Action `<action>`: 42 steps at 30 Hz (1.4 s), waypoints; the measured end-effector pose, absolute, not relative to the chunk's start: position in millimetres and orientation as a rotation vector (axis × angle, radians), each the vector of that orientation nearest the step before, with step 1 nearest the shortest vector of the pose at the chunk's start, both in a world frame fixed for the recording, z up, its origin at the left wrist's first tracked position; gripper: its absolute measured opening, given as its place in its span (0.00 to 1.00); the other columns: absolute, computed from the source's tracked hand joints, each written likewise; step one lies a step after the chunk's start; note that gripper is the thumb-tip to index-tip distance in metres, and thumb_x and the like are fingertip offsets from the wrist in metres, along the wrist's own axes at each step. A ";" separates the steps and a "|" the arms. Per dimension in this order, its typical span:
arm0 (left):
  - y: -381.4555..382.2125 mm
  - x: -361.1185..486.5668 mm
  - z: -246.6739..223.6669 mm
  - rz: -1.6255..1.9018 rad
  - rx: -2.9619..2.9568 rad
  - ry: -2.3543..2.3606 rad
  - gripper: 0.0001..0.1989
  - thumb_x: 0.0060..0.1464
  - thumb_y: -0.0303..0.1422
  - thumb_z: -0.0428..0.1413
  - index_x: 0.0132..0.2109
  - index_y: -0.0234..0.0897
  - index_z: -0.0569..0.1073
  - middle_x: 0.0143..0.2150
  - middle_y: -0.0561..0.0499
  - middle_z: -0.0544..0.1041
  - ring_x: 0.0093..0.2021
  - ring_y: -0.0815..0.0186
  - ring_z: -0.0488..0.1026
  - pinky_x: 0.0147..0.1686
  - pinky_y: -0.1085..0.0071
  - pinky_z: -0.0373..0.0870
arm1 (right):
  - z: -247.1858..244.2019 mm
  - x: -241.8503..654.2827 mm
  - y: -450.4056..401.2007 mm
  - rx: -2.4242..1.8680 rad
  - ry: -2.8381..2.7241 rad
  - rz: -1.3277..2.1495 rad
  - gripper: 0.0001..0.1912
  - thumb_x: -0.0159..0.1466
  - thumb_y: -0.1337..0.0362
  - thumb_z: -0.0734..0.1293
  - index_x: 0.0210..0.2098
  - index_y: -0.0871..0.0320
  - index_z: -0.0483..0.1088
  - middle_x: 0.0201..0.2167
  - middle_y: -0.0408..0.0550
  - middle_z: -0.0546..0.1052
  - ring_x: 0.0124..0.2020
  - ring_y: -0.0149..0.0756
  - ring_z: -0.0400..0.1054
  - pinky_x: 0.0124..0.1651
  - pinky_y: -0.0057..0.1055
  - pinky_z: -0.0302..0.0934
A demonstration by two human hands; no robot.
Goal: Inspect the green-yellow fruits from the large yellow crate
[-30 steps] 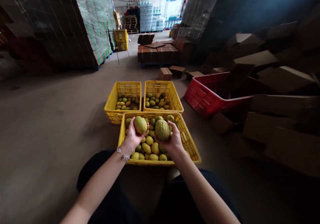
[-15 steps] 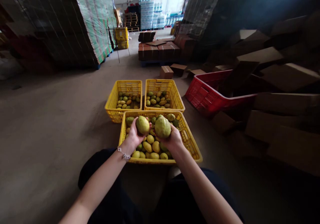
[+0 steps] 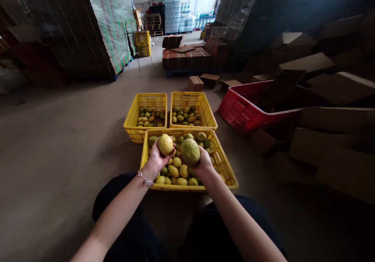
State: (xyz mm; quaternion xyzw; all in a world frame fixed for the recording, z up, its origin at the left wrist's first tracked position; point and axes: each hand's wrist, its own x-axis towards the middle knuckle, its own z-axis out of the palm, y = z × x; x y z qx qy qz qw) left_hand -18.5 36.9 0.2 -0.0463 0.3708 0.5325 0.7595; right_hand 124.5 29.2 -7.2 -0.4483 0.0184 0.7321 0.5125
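My left hand (image 3: 158,157) is closed round a smooth, roundish yellow fruit (image 3: 165,144). In my right hand (image 3: 204,162) sits a larger, greener fruit (image 3: 190,151) with a slightly lumpy skin. I cannot tell their exact kind. Both are held side by side, a little apart, above the near yellow crate (image 3: 225,168). Loose yellow and green fruits (image 3: 183,171) of the same look fill that crate, partly hidden by my hands. A bracelet (image 3: 145,179) is round my left wrist.
Behind stand a left yellow crate (image 3: 130,113) and a right yellow crate (image 3: 208,109), both holding fruits. A red crate (image 3: 246,117) lies to the right among cardboard boxes (image 3: 336,127). Farther back are stacked cartons (image 3: 187,61) on a pallet and a wrapped stack (image 3: 108,27).
The fruit in my left hand has turned, showing a yellower side, and moved slightly up and left. The right hand's fruit has also turned slightly. Both stay held.
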 end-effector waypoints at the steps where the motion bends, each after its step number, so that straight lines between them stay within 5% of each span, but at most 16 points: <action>1: 37.2 -17.9 0.3 1.155 -0.105 0.814 0.13 0.63 0.34 0.49 0.51 0.38 0.74 0.30 0.48 0.78 0.27 0.65 0.76 0.27 0.72 0.75 | -8.5 124.7 29.6 -1.068 0.050 1.741 0.12 0.63 0.64 0.59 0.29 0.57 0.72 0.20 0.49 0.77 0.23 0.42 0.73 0.30 0.40 0.71; 6: 36.9 -15.2 0.9 1.126 -0.119 0.798 0.15 0.62 0.34 0.50 0.51 0.33 0.73 0.30 0.47 0.79 0.28 0.63 0.77 0.29 0.69 0.78 | -15.3 130.7 32.5 -1.017 0.067 1.688 0.06 0.60 0.61 0.64 0.28 0.54 0.70 0.18 0.43 0.76 0.25 0.40 0.74 0.35 0.41 0.72; 14: 32.9 -19.5 11.9 1.176 -0.137 0.812 0.11 0.60 0.37 0.55 0.42 0.32 0.73 0.28 0.47 0.76 0.26 0.66 0.76 0.22 0.77 0.74 | -9.6 131.7 31.7 -1.025 0.089 1.708 0.16 0.62 0.53 0.59 0.30 0.56 0.72 0.20 0.49 0.76 0.26 0.45 0.74 0.31 0.42 0.71; 24: 34.6 -22.1 -2.0 1.109 0.014 0.823 0.14 0.62 0.37 0.50 0.46 0.34 0.75 0.31 0.44 0.79 0.25 0.65 0.75 0.20 0.74 0.71 | 4.1 129.0 30.1 -1.122 0.115 1.646 0.13 0.64 0.58 0.60 0.26 0.53 0.67 0.16 0.41 0.74 0.19 0.35 0.69 0.32 0.37 0.71; 30: 35.6 -19.8 -1.2 1.115 -0.010 0.835 0.14 0.64 0.34 0.48 0.51 0.38 0.74 0.32 0.47 0.79 0.29 0.63 0.78 0.29 0.70 0.77 | 2.4 128.5 29.8 -1.143 0.133 1.707 0.13 0.65 0.57 0.59 0.28 0.54 0.67 0.17 0.43 0.74 0.20 0.37 0.70 0.33 0.41 0.72; 38: 33.9 -18.9 8.4 1.198 -0.029 0.833 0.07 0.58 0.35 0.58 0.40 0.37 0.74 0.30 0.51 0.78 0.29 0.64 0.78 0.32 0.69 0.79 | 5.9 130.9 26.6 -1.014 0.101 1.707 0.08 0.63 0.59 0.64 0.30 0.56 0.69 0.18 0.42 0.75 0.20 0.35 0.70 0.34 0.38 0.73; 42: 35.0 -18.9 6.3 1.153 -0.044 0.878 0.09 0.62 0.37 0.52 0.41 0.37 0.73 0.29 0.48 0.77 0.28 0.65 0.78 0.28 0.70 0.79 | 9.8 128.9 26.0 -1.030 0.093 1.707 0.08 0.63 0.60 0.65 0.29 0.56 0.70 0.18 0.41 0.76 0.20 0.34 0.70 0.34 0.38 0.73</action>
